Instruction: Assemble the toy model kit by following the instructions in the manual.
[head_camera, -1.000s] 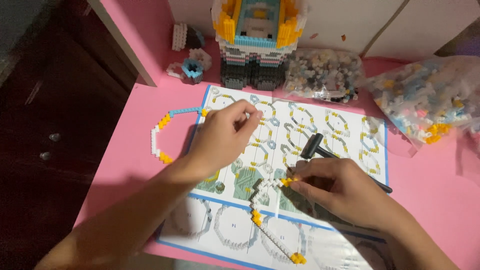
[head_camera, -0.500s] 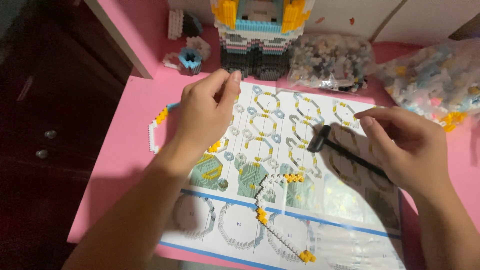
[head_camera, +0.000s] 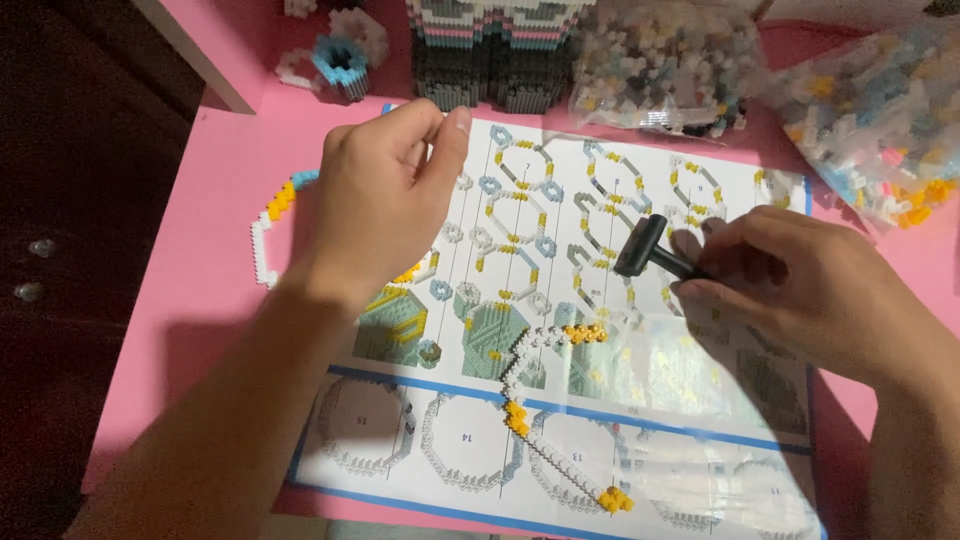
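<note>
My right hand (head_camera: 790, 285) grips a small black hammer (head_camera: 655, 250) over the instruction sheet (head_camera: 600, 440). My left hand (head_camera: 385, 195) hovers loosely curled, empty, above the sheet; a white-and-yellow brick chain (head_camera: 545, 400) lies between them on the pink counter (head_camera: 220, 180).

Home hobby desk (head_camera: 215, 180), brick bags (head_camera: 665, 70)
</note>
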